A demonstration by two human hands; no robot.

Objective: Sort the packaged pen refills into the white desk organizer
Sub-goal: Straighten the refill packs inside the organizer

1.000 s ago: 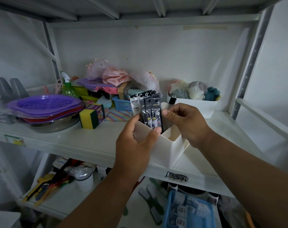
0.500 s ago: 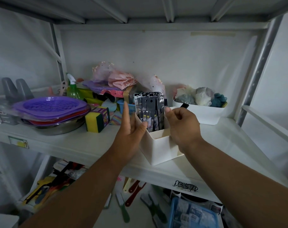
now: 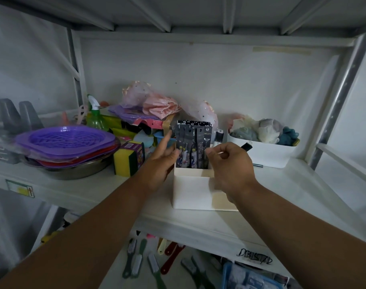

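Here my left hand rests flat-fingered against the refill packs standing in the white organizer, steadying them while my right hand pinches their opposite edge.

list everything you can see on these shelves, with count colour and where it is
pen refill packs: several, dark, upright in the organizer
desk organizer: one, white, shelf front centre
sponge: one pack, yellow-green, left of organizer
purple trays: a stack, on a metal bowl, far left
spray bottle: one, green, behind
white bin: one, holding cloth puffs, right
brushes: several, lower shelf
left hand: touches the packs' left side
right hand: fingers curled at the packs' right edge
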